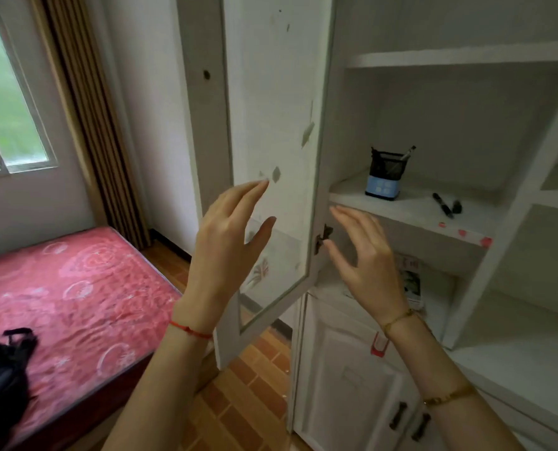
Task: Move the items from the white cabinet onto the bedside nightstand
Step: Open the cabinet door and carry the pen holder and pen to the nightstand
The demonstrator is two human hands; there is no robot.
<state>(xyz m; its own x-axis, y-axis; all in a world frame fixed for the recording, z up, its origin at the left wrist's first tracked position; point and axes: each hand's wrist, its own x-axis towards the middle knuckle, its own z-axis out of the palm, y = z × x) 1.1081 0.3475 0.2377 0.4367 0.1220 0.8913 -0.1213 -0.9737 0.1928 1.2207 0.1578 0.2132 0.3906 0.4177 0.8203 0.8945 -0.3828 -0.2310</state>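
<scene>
White cabinet [434, 56] shelf bears mesh pen holder [386, 173] holding pens.

The white shelf [411, 211] carries a mesh pen holder [385, 177] — a black marker [443, 205] lies near it.

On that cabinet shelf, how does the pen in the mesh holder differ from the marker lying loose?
The pen stands slanted inside the black mesh holder, only its top showing; the black marker lies flat on the shelf, fully exposed. The pen sits further left, the marker right, beside a small dark piece, perhaps its cap. Both share one shelf, and neither hand touches them.
</scene>
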